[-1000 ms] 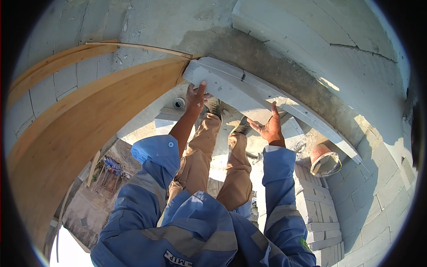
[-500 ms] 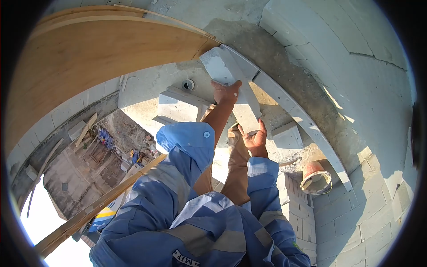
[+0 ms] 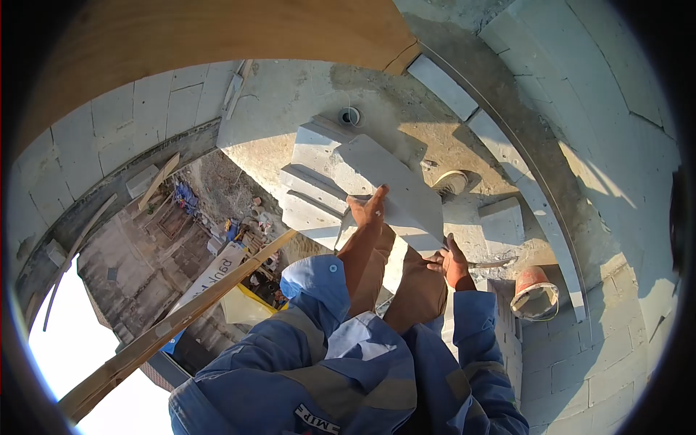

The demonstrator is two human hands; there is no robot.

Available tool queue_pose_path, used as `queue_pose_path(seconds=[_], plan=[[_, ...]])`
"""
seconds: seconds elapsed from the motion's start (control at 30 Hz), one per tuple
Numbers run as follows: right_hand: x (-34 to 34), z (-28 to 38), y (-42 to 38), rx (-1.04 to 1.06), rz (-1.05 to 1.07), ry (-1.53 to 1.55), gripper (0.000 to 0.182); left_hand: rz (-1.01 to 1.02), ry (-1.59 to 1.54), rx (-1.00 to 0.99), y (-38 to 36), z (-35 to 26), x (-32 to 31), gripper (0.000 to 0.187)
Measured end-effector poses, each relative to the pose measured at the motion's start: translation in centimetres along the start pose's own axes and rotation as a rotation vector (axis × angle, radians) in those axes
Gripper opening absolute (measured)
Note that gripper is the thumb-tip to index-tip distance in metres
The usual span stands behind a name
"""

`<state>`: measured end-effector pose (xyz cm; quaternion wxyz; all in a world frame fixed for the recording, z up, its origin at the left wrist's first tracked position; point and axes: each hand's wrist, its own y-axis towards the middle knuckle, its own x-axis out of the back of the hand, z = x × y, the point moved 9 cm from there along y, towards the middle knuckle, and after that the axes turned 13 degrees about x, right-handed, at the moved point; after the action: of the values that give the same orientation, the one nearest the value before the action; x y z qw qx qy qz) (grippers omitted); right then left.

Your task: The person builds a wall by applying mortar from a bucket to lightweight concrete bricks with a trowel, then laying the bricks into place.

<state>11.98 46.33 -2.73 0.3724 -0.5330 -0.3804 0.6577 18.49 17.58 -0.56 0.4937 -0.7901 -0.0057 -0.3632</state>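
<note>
A pale grey concrete building block lies tilted in front of my legs, overlapping several similar blocks on its left. My left hand grips its near long side, thumb on the upper face and the other fingers mostly hidden. At the block's near right end, my right hand has its fingers curled at the lower corner, thumb pointing up. Just beyond the block, a shoe shows on the floor.
A curved row of blocks runs along the right, with a bucket near its lower end. Another block rests on the floor. A wooden panel spans the top. On the left, a wooden beam crosses above a drop to lower ground.
Both hands have brought the block away from the curved row, down and beside the other blocks. It has turned to show its broad face. The view has shifted left.
</note>
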Motion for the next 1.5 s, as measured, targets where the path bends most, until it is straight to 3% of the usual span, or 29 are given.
queue_pose_path(seconds=[0.07, 0.13, 0.3, 0.4, 0.43, 0.53, 0.63, 0.7, 0.73, 0.77, 0.83, 0.87, 0.93, 0.97, 1.03, 1.07, 1.1, 1.17, 1.23, 1.3, 1.37, 1.43, 1.5], plan=[[0.4, -0.2, 0.6, -0.001, -0.09, -0.219, 0.083, -0.026, -0.024, 0.027, 0.3, -2.1, 2.6, 0.1], [0.6, -0.9, 1.8, 0.032, -0.125, -0.265, 0.08, -0.098, 0.094, 0.048, 3.3, -3.1, 5.5, 0.09], [-0.3, -2.8, 3.7, 0.092, -0.199, -0.33, 0.069, -0.201, 0.088, -0.065, 13.1, -4.2, 11.7, 0.09], [-1.7, -3.9, 3.2, 0.093, -0.218, -0.381, 0.069, -0.099, 0.142, 0.058, 20.6, -3.5, 14.1, 0.092], [-1.9, -4.2, 3.0, 0.087, -0.217, -0.413, 0.069, -0.181, 0.134, 0.08, 20.5, -3.9, 15.1, 0.083], [-1.2, -5.8, 2.3, 0.088, -0.256, -0.439, 0.057, -0.126, 0.1, 0.094, 19.6, -4.8, 14.9, 0.058], [-0.7, -6.3, 1.2, 0.123, -0.317, -0.39, 0.056, -0.066, 0.138, 0.086, 21.1, -3.4, 15.4, 0.058], [-0.7, -6.4, 0.8, 0.119, -0.342, -0.378, 0.053, -0.057, 0.131, 0.001, 21.8, -3.9, 15.5, 0.08], [-0.4, -6.9, 0.7, 0.137, -0.338, -0.335, 0.052, -0.092, 0.177, 0.045, 22.7, -3.3, 15.8, 0.11], [-0.2, -7.3, 0.8, 0.146, -0.342, -0.325, 0.052, -0.085, 0.183, 0.035, 23.2, -3.1, 15.6, 0.11], [0.5, -8.9, 0.8, 0.191, -0.325, -0.241, 0.047, -0.362, 0.447, -0.012, 18.3, -4.6, 16.0, 0.128], [1.1, -10.1, 0.8, 0.25, -0.328, -0.138, 0.04, -0.387, 0.539, -0.076, 16.0, -5.2, 15.5, 0.133], [2.5, -13.1, 2.1, 0.523, -0.257, 0.075, 0.028, -0.398, 0.752, -0.487, 13.5, -6.0, 13.6, 0.123], [1.7, -13.0, 1.9, 0.681, -0.184, 0.168, 0.023, -0.367, 0.825, -0.669, 11.2, -6.2, 11.8, 0.118], [-3.3, -5.2, -5.0, 0.565, -0.311, -0.587, 0.023, -0.092, 0.845, -0.838, 7.7, -5.1, 8.0, 0.109], [-3.4, -5.4, -5.9, 0.481, -0.349, -0.672, 0.026, 0.002, 0.843, -0.856, 5.5, -4.2, 6.3, 0.097], [-3.1, -6.0, -6.6, 0.39, -0.373, -0.751, 0.03, 0.056, 0.862, -0.874, 3.5, -3.4, 5.0, 0.097], [-1.2, -8.7, -7.1, 0.393, -0.406, -0.569, 0.034, 0.556, 0.863, -0.418, 1.3, 1.8, 2.4, 0.089], [0.2, -8.5, -8.9, 0.528, -0.468, -0.42, 0.036, 0.805, 0.924, -0.331, -0.8, 7.3, 1.8, 0.08], [2.5, -9.6, -10.1, 0.562, -0.476, -0.324, 0.035, 0.9, 1.262, -0.479, -3.1, 12.2, 3.2, 0.075], [6.4, -11.5, -12.5, 0.48, -0.678, -0.425, 0.03, 0.967, 1.697, -0.554, -11.4, 13.0, 4.2, 0.072], [8.2, -13.2, -14.4, 0.508, -0.688, -0.356, 0.027, 1.125, 2.064, -0.927, -15.3, 16.5, 5.8, 0.072], [9.5, -13.2, -18.5, 0.37, -0.876, -0.708, 0.033, 1.15, 2.239, -0.888, -18.1, 18.2, 6.9, 0.07]])
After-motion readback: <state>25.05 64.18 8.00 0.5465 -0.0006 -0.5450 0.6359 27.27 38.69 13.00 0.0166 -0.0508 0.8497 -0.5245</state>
